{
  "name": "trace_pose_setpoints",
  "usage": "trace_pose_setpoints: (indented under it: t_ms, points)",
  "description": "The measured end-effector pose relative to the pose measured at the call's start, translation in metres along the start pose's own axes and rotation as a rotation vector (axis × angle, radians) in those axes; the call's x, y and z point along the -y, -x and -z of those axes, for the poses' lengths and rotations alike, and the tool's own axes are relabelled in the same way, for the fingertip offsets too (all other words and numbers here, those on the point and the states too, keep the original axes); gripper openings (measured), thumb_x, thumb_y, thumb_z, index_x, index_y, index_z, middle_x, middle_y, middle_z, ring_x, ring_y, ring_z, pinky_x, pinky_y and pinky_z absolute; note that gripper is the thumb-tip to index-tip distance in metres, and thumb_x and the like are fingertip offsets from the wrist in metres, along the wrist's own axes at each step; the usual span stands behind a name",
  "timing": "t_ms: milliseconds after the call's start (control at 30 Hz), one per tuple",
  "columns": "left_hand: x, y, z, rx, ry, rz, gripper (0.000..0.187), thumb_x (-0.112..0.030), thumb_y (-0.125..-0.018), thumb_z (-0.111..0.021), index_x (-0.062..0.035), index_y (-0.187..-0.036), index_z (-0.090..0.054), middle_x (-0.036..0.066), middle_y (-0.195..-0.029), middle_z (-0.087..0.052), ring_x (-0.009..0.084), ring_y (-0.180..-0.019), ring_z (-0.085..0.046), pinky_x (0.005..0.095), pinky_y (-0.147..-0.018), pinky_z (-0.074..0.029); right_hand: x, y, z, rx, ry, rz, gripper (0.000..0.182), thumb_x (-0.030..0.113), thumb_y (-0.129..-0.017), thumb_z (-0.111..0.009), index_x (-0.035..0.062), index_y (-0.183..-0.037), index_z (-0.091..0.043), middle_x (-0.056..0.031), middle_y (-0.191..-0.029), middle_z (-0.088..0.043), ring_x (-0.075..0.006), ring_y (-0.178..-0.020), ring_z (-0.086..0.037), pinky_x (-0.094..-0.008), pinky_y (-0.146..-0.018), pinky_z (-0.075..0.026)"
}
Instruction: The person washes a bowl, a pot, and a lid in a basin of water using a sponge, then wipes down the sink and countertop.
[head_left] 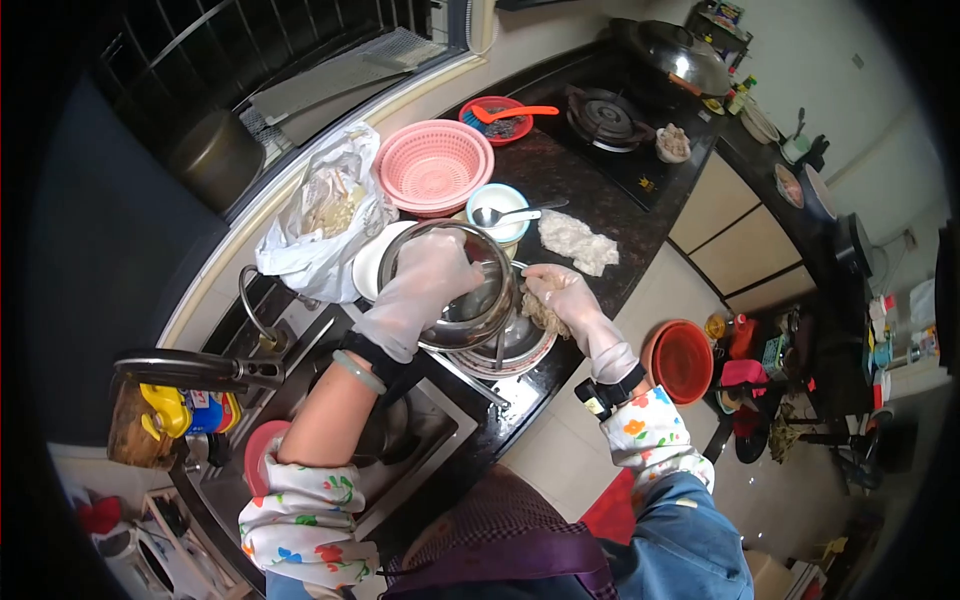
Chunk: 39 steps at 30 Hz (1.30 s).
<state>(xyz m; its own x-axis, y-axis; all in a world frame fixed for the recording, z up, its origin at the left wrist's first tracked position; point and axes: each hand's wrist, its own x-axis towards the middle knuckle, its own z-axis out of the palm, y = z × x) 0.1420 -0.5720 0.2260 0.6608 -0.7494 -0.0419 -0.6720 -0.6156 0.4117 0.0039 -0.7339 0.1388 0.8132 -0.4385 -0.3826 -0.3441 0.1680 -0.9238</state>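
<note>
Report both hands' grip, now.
Left hand: at the metal bowl; fingertips hidden, grip cannot be told.
Right hand: closed, holding a stringy brownish clump.

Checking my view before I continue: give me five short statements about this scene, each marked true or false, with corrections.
1. The right hand holds a tan, shaggy clump. True.
2. Both hands are bare. False: both wear translucent gloves.
3. The pink basket stands on the floor. False: the pink basket is on the dark counter.
4. An orange-handled utensil lies across a red bowl. True.
5. The left hand is over the sink. False: the left hand is at the metal bowl.
</note>
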Motion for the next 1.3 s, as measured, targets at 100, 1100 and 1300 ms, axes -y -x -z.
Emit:
trace_pose_setpoints:
  t_ms: [100, 1100, 1300]
  points:
    - [0.003, 0.0, -0.002, -0.021, 0.007, -0.026, 0.038, -0.031, -0.074, -0.064, 0.0008, -0.095, -0.061, 0.021, -0.09, -0.064, 0.0336, -0.085, -0.062, 0.0388, -0.078, -0.048, 0.0, -0.003, -0.001, -0.006, -0.052, 0.022, 0.017, 0.009, -0.087, -0.06, 0.0024, -0.102, -0.062, -0.002, -0.084, -0.063, -0.0082, -0.072, -0.058, -0.023, -0.064, -0.048]
    - [0.097, 0.208, -0.02, -0.394, 0.359, -0.048, 0.023, -0.012, -0.081, -0.06, -0.0047, -0.103, -0.061, 0.013, -0.096, -0.062, 0.0301, -0.092, -0.059, 0.0366, -0.083, -0.047, 0.043, 0.056, -0.042, -0.128, 0.013, 0.284, 0.018, 0.016, -0.088, -0.06, 0.0034, -0.1, -0.061, -0.0054, -0.086, -0.064, -0.0099, -0.073, -0.058, -0.0225, -0.06, -0.047]
    - [0.232, 0.373, -0.064, -0.413, 0.219, 0.717, 0.021, -0.023, -0.085, -0.057, -0.0048, -0.093, -0.064, 0.018, -0.093, -0.064, 0.0333, -0.087, -0.061, 0.0414, -0.077, -0.048, 0.048, 0.11, -0.134, 0.331, 0.128, 0.269, 0.02, 0.014, -0.088, -0.058, 0.002, -0.104, -0.059, -0.0042, -0.084, -0.063, -0.0108, -0.064, -0.058, -0.0227, -0.056, -0.049]
